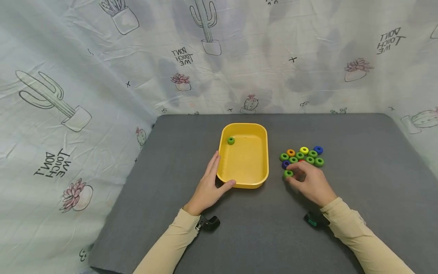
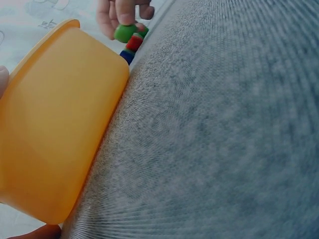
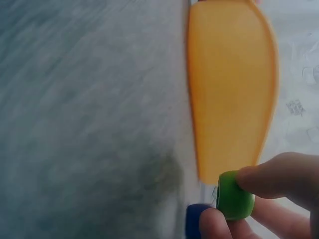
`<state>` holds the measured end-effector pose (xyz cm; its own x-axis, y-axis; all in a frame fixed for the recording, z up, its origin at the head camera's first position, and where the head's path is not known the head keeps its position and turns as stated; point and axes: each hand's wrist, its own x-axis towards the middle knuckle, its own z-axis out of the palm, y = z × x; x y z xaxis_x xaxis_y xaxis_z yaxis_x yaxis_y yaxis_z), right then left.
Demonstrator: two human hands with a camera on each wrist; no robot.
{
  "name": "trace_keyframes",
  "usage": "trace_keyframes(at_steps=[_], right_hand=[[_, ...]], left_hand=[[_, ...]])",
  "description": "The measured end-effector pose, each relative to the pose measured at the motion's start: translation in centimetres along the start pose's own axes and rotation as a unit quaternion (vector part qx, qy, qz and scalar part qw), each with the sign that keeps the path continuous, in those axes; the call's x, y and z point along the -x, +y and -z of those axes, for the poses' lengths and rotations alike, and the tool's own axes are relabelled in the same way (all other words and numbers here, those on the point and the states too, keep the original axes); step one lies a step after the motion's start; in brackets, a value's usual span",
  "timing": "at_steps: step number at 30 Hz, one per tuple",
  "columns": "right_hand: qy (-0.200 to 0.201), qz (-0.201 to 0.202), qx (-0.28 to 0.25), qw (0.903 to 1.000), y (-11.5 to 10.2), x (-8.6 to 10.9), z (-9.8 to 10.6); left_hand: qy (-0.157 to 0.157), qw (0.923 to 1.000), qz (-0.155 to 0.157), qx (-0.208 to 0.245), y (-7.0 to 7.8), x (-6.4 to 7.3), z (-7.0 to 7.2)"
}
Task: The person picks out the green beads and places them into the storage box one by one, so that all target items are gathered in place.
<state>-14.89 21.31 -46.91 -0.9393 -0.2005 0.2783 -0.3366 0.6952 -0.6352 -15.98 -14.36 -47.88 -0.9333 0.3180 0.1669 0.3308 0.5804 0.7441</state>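
My right hand [image 1: 313, 182] pinches a green bead [image 1: 288, 173] between thumb and fingertips, at the near left side of a group of beads. In the right wrist view, that green bead [image 3: 234, 195] shows close up, with a blue bead [image 3: 196, 220] beyond it. My left hand [image 1: 206, 192] rests against the yellow tray [image 1: 243, 185], its fingers fairly straight along the left side and its thumb at the near rim. Inside the tray, near its far left corner, lies one green bead [image 1: 230, 140]. A red bead [image 1: 301, 160] is partly hidden behind my right hand.
Several green beads [image 1: 319, 162] lie grouped right of the tray, along with an orange bead [image 1: 291, 152], a yellow bead [image 1: 304, 150] and blue ones [image 1: 318, 150]. All rest on a dark grey table [image 1: 362, 182]. A patterned cloth [image 1: 260, 57] hangs behind it.
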Motion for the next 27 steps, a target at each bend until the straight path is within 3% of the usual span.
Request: trace_keyframes(at_steps=[7, 15, 27], right_hand=[[0.008, 0.015, -0.015, 0.9997, -1.3, -1.2, 0.7], [-0.001, 0.026, -0.037, 0.9990, -3.8, -4.2, 1.5], [-0.012, 0.036, -0.075, 0.9964, -7.8, -9.2, -0.1]], left_hand=[[-0.002, 1.0000, 0.005, 0.000, 0.0, 0.0, 0.0], [0.002, 1.0000, 0.001, 0.003, 0.2, 0.0, -0.1], [0.003, 1.0000, -0.002, -0.001, 0.0, -0.1, -0.2]])
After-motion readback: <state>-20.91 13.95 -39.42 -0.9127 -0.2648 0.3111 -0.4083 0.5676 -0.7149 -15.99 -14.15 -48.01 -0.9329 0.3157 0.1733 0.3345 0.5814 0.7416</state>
